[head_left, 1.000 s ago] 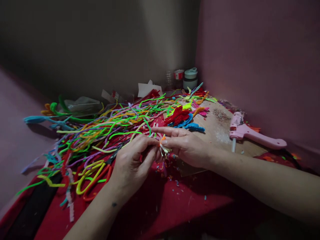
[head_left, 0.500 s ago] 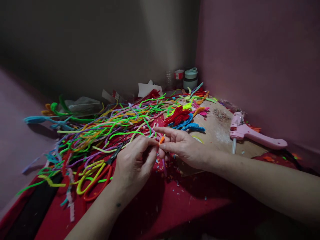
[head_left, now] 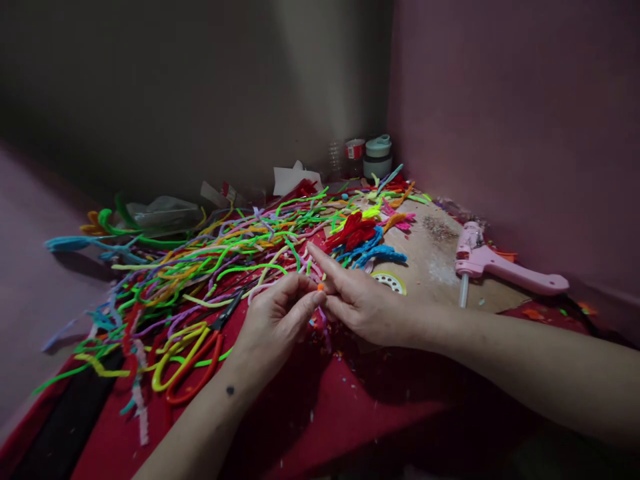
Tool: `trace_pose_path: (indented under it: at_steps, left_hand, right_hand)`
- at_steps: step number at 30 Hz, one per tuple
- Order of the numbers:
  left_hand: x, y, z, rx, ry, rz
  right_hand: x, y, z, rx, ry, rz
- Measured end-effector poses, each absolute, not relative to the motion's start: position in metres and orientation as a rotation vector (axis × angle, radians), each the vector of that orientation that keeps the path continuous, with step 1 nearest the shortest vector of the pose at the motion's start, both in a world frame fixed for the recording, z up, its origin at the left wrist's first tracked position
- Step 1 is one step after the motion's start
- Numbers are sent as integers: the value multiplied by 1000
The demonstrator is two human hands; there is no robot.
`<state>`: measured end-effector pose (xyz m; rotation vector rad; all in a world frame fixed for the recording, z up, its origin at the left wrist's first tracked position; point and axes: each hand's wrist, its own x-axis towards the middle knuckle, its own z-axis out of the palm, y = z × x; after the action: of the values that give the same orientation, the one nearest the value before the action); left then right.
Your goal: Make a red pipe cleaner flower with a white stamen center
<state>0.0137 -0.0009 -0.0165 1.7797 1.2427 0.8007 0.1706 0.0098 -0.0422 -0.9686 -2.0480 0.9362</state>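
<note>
A small orange piece of pipe cleaner [head_left: 321,287] shows between my fingertips, mostly hidden by them. My left hand [head_left: 280,313] pinches it between thumb and forefinger. Against it from the other side, my right hand [head_left: 357,300] is closed on the same piece, its forefinger stretched forward. Just beyond the hands lies a heap of coloured pipe cleaners [head_left: 240,240]. Scissors with red handles [head_left: 213,360] rest to the left of my left hand, partly under the strands. A yellow-rimmed spool [head_left: 390,283] sits right behind my right hand.
A pink glue gun [head_left: 505,263] lies on a brown board [head_left: 430,267] at the right. Bundles of red [head_left: 355,230] and blue pipe cleaners [head_left: 380,253] lie on the board's left side. A lidded cup [head_left: 377,157] stands at the back corner. Scraps dot the red cloth [head_left: 320,427].
My fingertips have closed in around the orange piece, so less of it shows. My right hand has shifted slightly, revealing more of the spool. The view has moved a little.
</note>
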Motion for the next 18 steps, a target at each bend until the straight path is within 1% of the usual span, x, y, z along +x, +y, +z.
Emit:
trace_pose_path:
  at_steps: [5, 8, 10, 14, 16, 18]
  left_hand:
    - [13, -4, -20, 2050, 1295, 877]
    - [14, -8, -18, 2089, 1335, 969]
    - [14, -9, -14, 1952, 1327, 1001]
    - [13, -10, -6, 1499, 1191, 944]
    - [12, -9, -4, 1440, 1155, 901]
    - [11, -8, -4, 1512, 1207, 888]
  right_hand:
    - [169, 9, -45, -941, -2027, 915]
    - [168, 9, -42, -884, -1937, 1010]
    - [167, 8, -38, -796, -1830, 1176]
    - [163, 7, -33, -647, -1460, 1640]
    - [163, 7, -33, -636, -1323, 1773]
    - [163, 9, -35, -638, -1248, 1843]
